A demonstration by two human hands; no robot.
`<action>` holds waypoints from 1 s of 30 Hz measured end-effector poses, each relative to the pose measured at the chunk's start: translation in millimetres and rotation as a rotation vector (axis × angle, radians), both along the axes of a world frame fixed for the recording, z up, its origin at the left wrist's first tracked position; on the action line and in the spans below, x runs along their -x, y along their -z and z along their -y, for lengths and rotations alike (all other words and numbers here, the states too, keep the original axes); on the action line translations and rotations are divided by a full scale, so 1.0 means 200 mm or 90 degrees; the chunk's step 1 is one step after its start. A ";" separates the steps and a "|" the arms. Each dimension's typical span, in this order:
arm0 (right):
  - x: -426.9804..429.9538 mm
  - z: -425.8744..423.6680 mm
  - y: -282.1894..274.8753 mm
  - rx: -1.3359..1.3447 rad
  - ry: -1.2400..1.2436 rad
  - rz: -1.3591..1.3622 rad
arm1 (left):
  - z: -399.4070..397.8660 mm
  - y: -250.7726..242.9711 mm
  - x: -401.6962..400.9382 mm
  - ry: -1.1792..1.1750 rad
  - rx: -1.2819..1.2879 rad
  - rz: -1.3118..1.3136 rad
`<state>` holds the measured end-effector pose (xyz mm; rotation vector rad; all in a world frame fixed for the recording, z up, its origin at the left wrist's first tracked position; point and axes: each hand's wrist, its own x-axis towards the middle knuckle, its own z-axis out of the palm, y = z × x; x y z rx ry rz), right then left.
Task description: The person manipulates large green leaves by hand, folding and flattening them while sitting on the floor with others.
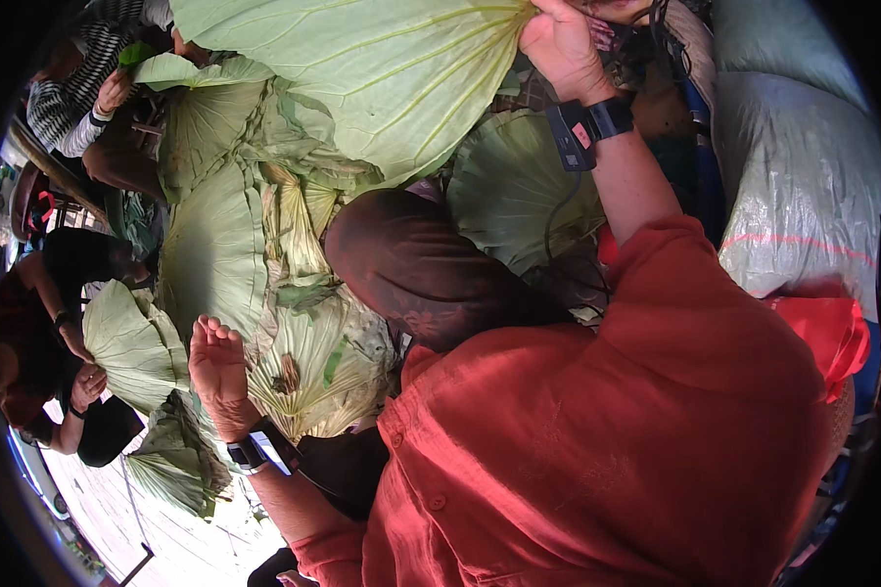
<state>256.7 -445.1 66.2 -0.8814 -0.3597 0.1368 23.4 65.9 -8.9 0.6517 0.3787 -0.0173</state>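
My right hand [564, 55], at the top, pinches the narrow, gathered end of a large pale-green lotus leaf [382, 81]. The leaf spreads out to the left with its veins showing. My left hand [219, 367] is raised at the lower left, palm turned up and fingers loosely curled, with nothing seen in it. Below and beside it lie overlapping lotus leaves [209, 257], some of them yellowed and wrinkled. One paler lotus leaf [323, 367] near my left hand bears a brown dry bit at its middle. Another lotus leaf [521, 187] lies beyond my knee.
At the left, a co-worker [37, 315] holds a lotus leaf [128, 348] in both hands. A second person [73, 95] at the upper left handles leaves too. Large plastic sacks [800, 176] stand at the right beside a red bag [822, 330]. A cable [550, 224] hangs from my right wrist device.
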 end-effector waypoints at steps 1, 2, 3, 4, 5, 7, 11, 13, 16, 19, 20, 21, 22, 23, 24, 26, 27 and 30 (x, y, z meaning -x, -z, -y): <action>0.05 0.09 0.13 -0.004 0.094 0.000 | -0.01 0.02 0.00 0.006 -0.005 -0.008; 0.09 0.25 0.28 0.015 0.077 -0.044 | 0.00 0.05 -0.02 0.009 -0.006 -0.020; 0.15 0.36 0.41 0.086 0.111 -0.083 | 0.00 0.06 -0.02 0.014 -0.009 -0.028; 0.22 0.43 0.57 0.105 0.147 -0.174 | -0.01 0.07 -0.01 0.009 -0.018 -0.042; 0.30 0.48 0.72 0.143 0.185 -0.234 | -0.01 0.09 0.00 0.004 -0.026 -0.054; 0.46 0.61 1.07 0.188 0.262 -0.361 | 0.02 0.12 -0.01 -0.009 -0.055 -0.099; 0.75 0.79 1.56 0.292 0.392 -0.612 | 0.03 0.19 0.00 0.009 -0.062 -0.133; 0.78 0.80 1.53 0.253 0.393 -0.594 | 0.04 0.20 0.01 0.039 -0.055 -0.124; 0.78 0.82 1.45 0.201 0.393 -0.558 | 0.04 0.21 0.01 0.025 -0.059 -0.157; 0.77 0.90 1.41 0.117 0.373 -0.492 | 0.03 0.22 0.01 0.026 -0.080 -0.164; 0.78 0.92 1.40 0.083 0.409 -0.469 | 0.04 0.22 0.00 0.028 -0.092 -0.161; 0.81 0.95 1.40 0.047 0.443 -0.446 | 0.04 0.22 -0.01 0.030 -0.104 -0.160; 0.87 1.15 1.58 0.037 0.468 -0.474 | 0.06 0.23 -0.04 0.046 -0.093 -0.158; 0.89 1.15 1.68 0.074 0.489 -0.534 | 0.06 0.23 -0.04 0.042 -0.101 -0.166; 0.93 1.11 1.75 0.150 0.497 -0.606 | 0.06 0.23 -0.04 0.037 -0.112 -0.172; 0.95 1.10 1.81 0.274 0.499 -0.685 | 0.06 0.24 -0.04 0.039 -0.116 -0.178; 0.93 1.10 1.81 0.326 0.497 -0.703 | 0.08 0.25 -0.04 0.043 -0.121 -0.185; 0.89 1.08 1.75 0.361 0.446 -0.682 | 0.09 0.24 -0.04 0.042 -0.128 -0.186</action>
